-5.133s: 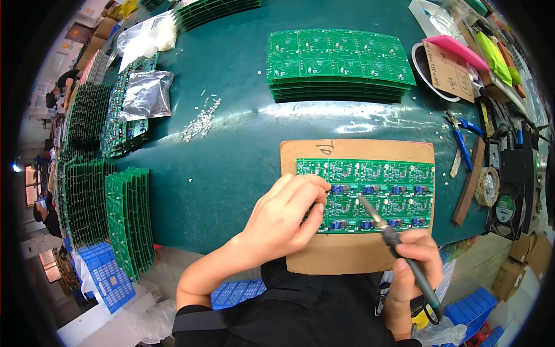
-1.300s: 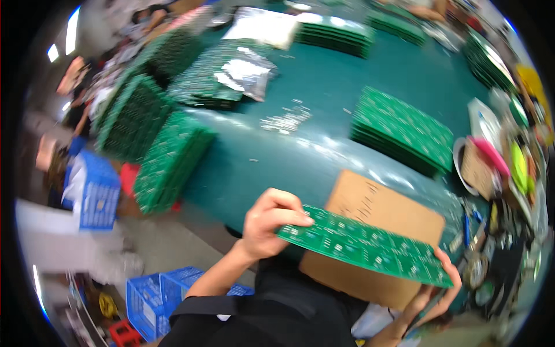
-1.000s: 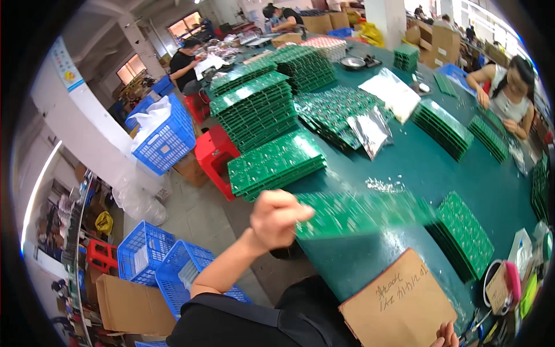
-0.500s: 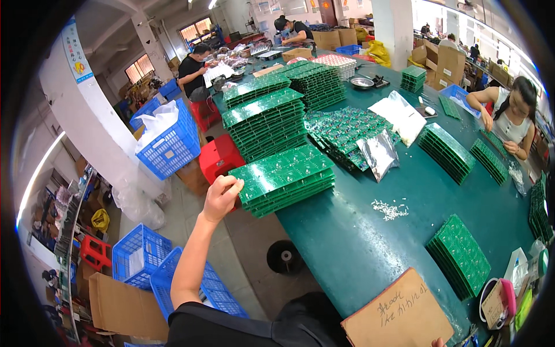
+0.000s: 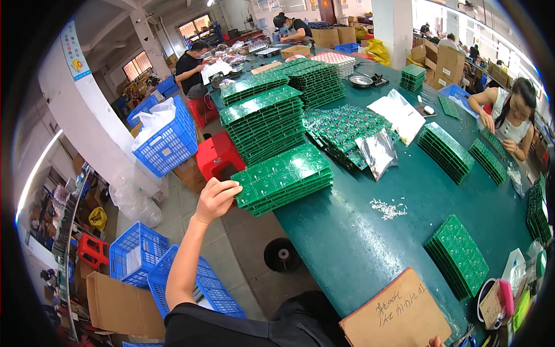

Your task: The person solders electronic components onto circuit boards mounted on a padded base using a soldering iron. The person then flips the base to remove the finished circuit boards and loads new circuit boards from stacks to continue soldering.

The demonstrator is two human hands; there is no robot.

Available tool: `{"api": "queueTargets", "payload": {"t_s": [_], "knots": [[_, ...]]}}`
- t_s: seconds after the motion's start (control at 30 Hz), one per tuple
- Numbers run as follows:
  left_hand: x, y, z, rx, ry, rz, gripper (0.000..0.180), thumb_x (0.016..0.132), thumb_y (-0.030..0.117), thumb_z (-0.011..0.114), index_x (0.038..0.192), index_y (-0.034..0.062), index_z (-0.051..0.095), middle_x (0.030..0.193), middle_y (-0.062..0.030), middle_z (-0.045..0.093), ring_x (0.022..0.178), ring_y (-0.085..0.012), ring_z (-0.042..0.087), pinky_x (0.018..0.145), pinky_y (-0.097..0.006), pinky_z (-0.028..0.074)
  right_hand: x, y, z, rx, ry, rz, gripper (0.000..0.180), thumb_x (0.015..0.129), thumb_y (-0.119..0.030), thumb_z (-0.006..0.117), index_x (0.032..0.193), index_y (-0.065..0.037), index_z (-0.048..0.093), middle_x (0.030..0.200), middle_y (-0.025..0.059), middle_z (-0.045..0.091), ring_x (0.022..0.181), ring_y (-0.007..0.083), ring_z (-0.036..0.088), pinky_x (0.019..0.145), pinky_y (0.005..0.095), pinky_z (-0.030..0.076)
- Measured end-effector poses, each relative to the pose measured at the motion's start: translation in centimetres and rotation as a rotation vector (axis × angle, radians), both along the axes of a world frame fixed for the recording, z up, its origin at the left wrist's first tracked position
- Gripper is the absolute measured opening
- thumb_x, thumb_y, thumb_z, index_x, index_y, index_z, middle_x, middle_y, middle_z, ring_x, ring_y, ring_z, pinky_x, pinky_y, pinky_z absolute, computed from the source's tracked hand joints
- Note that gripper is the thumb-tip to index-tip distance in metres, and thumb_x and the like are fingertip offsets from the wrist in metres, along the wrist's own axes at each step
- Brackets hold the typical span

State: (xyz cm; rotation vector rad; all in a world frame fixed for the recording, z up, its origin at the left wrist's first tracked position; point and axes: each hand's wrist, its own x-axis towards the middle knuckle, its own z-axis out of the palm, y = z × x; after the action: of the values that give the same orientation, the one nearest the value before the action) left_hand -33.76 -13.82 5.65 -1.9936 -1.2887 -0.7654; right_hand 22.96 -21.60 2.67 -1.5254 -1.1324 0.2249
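Note:
My left hand [image 5: 216,200] reaches out to the near stack of green circuit boards [image 5: 283,176] at the table's left edge. Its thumb and fingers pinch the left edge of the top circuit board, which lies roughly level with those beneath it. At the bottom of the view, only the fingertips of my right hand [image 5: 436,342] show, at the lower edge of a brown cardboard sheet [image 5: 396,315] with handwriting on it. The rest of that hand is out of view, so its grip is hidden.
Taller board stacks [image 5: 263,124] stand behind. Small white parts [image 5: 388,209] lie loose on the green table [image 5: 341,243], near a silver bag [image 5: 377,155]. More boards [image 5: 457,254] stand at right. A co-worker [image 5: 511,115] sits across. Blue crates [image 5: 139,254] and a red stool [image 5: 219,156] are left.
The view has shifted slightly. My left hand has moved a little leftward, its fingers still on the board's edge. The stacks and the cardboard look the same.

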Motion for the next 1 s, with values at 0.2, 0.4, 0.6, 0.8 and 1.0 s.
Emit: {"api": "queueTargets", "payload": {"t_s": [0.2, 0.4, 0.6, 0.8, 1.0], "knots": [[-0.7, -0.8, -0.5, -0.034, -0.044, 0.019, 0.039, 0.066, -0.01, 0.065, 0.1, 0.0094, 0.071, 0.099, -0.0059, 0.065, 0.07, -0.021, 0.054, 0.062, -0.031, 0.046, 0.0, 0.0, -0.2, 0.04, 0.0, 0.043, 0.018, 0.096, -0.005, 0.055, 0.113, 0.003, 0.056, 0.096, 0.0164, 0.07, 0.088, 0.0239, 0.067, 0.12, 0.0522, 0.006], [0.8, 0.0, -1.9, 0.013, -0.232, 0.104, 0.031, 0.076, -0.008, 0.064, 0.1, 0.0106, 0.072, 0.099, -0.0088, 0.06, 0.082, -0.0233, 0.059, 0.07, -0.033, 0.05, 0.9, -1.4, -0.9, -0.077, 0.17, -0.028, 0.018, 0.094, -0.002, 0.057, 0.112, 0.001, 0.055, 0.112, 0.0216, 0.066, 0.101, 0.0284, 0.064, 0.107, 0.0482, 0.038], [5.3, -2.5, -1.3, 0.176, -0.592, 0.114, 0.037, 0.104, 0.025, 0.037, 0.109, -0.0036, 0.061, 0.089, -0.0084, 0.052, 0.073, -0.0158, 0.046, 0.065, -0.031, 0.038, 4.0, -6.4, -0.5, -0.144, 0.299, 0.259, 0.023, 0.085, 0.0, 0.066, 0.106, -0.004, 0.057, 0.12, 0.024, 0.061, 0.11, 0.0311, 0.058, 0.084, 0.0339, 0.053], [22.6, 3.1, -3.7, -0.512, -0.185, -0.505, 0.031, 0.077, 0.003, 0.062, 0.106, 0.0093, 0.07, 0.087, -0.0073, 0.061, 0.072, -0.0244, 0.06, 0.059, -0.036, 0.05, 8.0, -9.7, -4.2, -0.422, -0.634, 0.451, 0.061, 0.054, -0.027, 0.088, 0.094, -0.009, 0.046, 0.141, 0.0259, 0.047, 0.127, 0.0463, 0.047, 0.101, 0.0523, 0.043], [33.2, 8.6, -4.8, -0.729, -0.133, -0.878, 0.041, 0.075, 0.002, 0.067, 0.116, 0.0092, 0.065, 0.103, -0.0093, 0.062, 0.092, -0.0262, 0.062, 0.077, -0.037, 0.052, 8.3, -9.5, -2.7, 0.039, -0.066, 0.094, 0.025, 0.084, -0.021, 0.066, 0.08, -0.007, 0.045, 0.112, 0.0215, 0.066, 0.109, 0.0373, 0.062, 0.096, 0.0472, 0.048]]}}
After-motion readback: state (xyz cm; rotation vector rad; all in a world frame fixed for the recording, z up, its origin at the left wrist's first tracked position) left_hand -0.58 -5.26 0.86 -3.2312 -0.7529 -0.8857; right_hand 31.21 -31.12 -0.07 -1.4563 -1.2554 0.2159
